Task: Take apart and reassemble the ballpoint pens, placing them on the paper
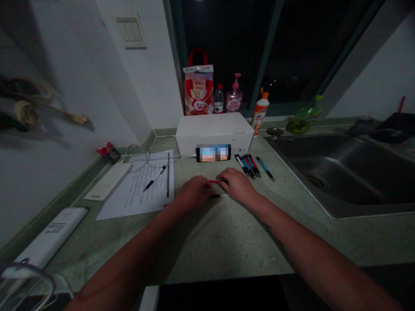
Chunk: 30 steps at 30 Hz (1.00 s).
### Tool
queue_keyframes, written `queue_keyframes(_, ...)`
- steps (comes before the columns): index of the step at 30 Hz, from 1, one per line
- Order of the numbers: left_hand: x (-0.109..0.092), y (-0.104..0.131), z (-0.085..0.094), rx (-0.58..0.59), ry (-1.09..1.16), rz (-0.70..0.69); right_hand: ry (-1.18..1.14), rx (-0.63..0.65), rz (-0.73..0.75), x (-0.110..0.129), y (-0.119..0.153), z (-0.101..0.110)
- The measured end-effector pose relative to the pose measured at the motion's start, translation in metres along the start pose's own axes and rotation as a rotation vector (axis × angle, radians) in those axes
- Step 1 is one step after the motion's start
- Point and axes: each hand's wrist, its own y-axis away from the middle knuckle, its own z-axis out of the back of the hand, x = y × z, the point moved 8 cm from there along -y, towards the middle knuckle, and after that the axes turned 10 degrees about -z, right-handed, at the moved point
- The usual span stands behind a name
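My left hand (194, 191) and my right hand (239, 183) are closed on the two ends of a red pen piece (214, 181), held level just above the counter. Below it, between my hands, lies a thin white refill with a black part (223, 195). A phone (213, 153) leans on a white box behind my hands. Several pens (248, 166) lie in a group to the right of the phone, with one blue pen (265, 168) apart from them. A black and white pen (154, 179) rests on a printed sheet (136, 194) at the left.
The white box (214, 127) stands against the window ledge, with a red bag (199, 93) and bottles (234, 97) behind. A metal sink (324, 168) is at the right. White power bank (108, 181), cables and a power strip (48, 237) lie at the left.
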Motion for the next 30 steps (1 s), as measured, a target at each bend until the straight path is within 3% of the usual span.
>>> queue_keyframes(5,-0.016,0.003,-0.008,0.103,-0.03,-0.121,-0.061,-0.038,0.001,0.001,0.007,0.017)
queue_keyframes(11,-0.002,-0.001,0.007,-0.061,-0.047,-0.05,-0.048,0.039,0.107,0.015,0.012,0.018)
queue_keyframes(18,-0.003,-0.005,0.008,-0.004,-0.119,-0.082,0.044,-0.036,0.07,0.004,0.009,0.027)
queue_keyframes(24,0.012,-0.003,0.018,-0.103,-0.187,0.013,0.047,-0.094,-0.035,-0.018,0.005,0.033)
queue_keyframes(27,0.016,-0.002,0.019,-0.156,-0.098,0.062,-0.034,-0.075,-0.013,-0.015,0.006,0.03)
queue_keyframes(30,0.011,-0.003,0.012,-0.142,-0.013,0.019,-0.096,-0.043,0.029,-0.006,0.008,0.026)
